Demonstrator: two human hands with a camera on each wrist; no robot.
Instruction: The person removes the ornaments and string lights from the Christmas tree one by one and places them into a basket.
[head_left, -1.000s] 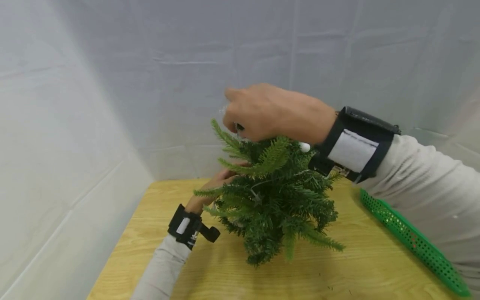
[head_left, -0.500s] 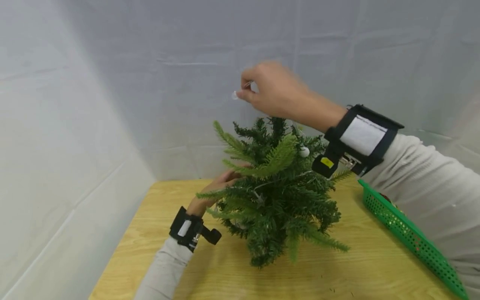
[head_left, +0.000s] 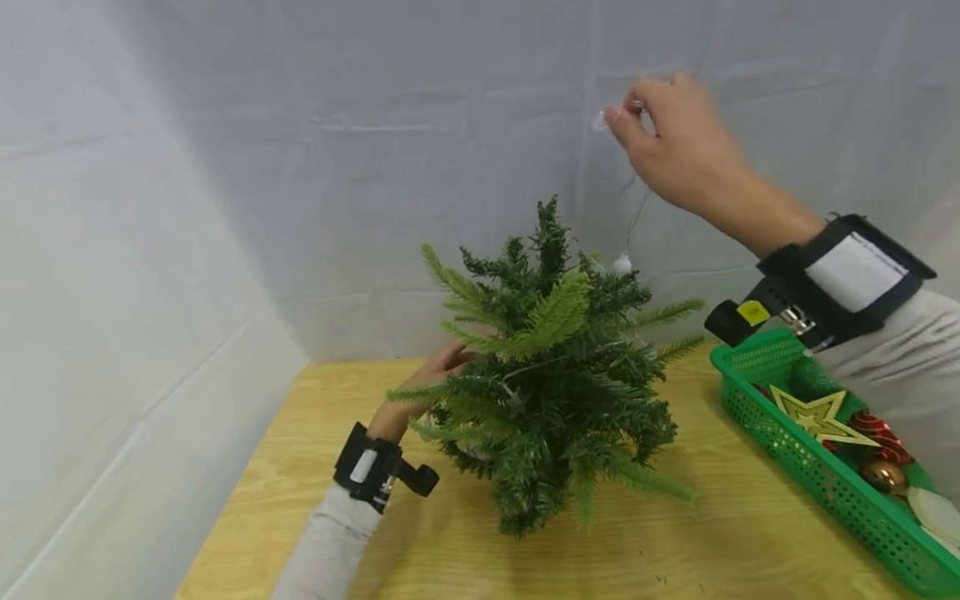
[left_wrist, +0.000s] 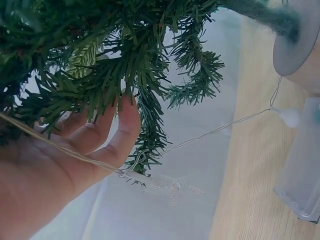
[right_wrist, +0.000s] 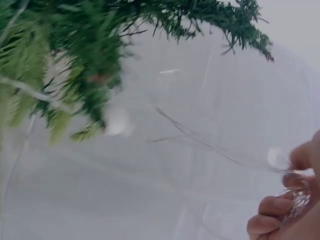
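Observation:
A small artificial Christmas tree (head_left: pixel 555 400) stands on the wooden table. My right hand (head_left: pixel 678 142) is raised to the tree's upper right and pinches string lights, whose wire (right_wrist: pixel 210 146) stretches toward the branches. The rest of the string is bunched in my palm, as a silvery bundle (right_wrist: pixel 299 204) shows in the right wrist view. A white ball bulb (head_left: pixel 622 264) hangs by the upper branches. My left hand (head_left: pixel 427 383) reaches in at the tree's left side, its loosely bent fingers touching branches. Beside its palm, a clear star bulb (left_wrist: pixel 172 186) dangles on the wire.
A green perforated basket (head_left: pixel 806 475) stands right of the tree, with a gold star (head_left: pixel 817 417) and several baubles in it. A clear plastic box (left_wrist: pixel 300 165) lies near the tree's round base (left_wrist: pixel 295 45). White sheeting (head_left: pixel 450 125) rises behind the table.
My right hand has moved from over the treetop up and to the right, drawing the lights' wire with it. The treetop and basket contents have come into view. My left hand stays put.

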